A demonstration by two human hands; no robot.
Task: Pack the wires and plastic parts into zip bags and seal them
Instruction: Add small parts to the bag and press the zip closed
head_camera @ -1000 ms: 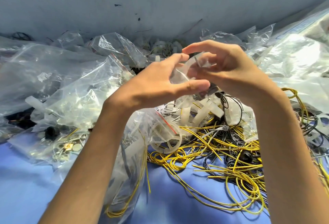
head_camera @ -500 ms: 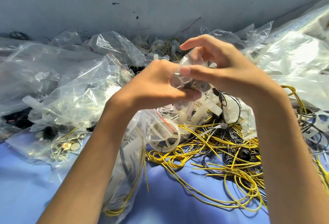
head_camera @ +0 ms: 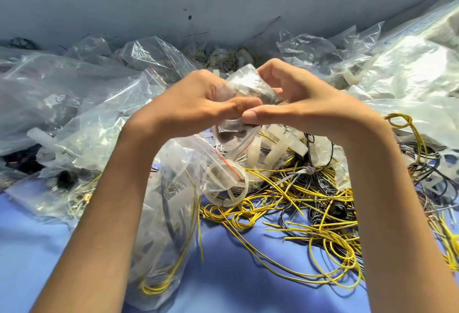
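Note:
Both hands meet at the middle of the view around a small clear zip bag (head_camera: 244, 84). My left hand (head_camera: 196, 103) grips its left side, thumb across the front. My right hand (head_camera: 305, 103) pinches its right side, thumb tip touching the left thumb. What is inside the bag is hard to make out. Below lies a tangle of yellow and black wires (head_camera: 298, 208) on the blue surface (head_camera: 236, 275). White plastic parts (head_camera: 278, 148) sit just under my hands. A filled zip bag with a red strip (head_camera: 173, 213) lies under my left forearm.
Crumpled clear bags (head_camera: 62, 94) are heaped at the left and back, some holding small metal and black parts (head_camera: 67, 178). A bright pile of plastic sheeting (head_camera: 409, 76) fills the right. A grey wall (head_camera: 223, 2) closes off the back.
My hands have drawn closer together on the small bag, and the thumbs now touch at its lower front. The left fingers have curled over the bag's left side.

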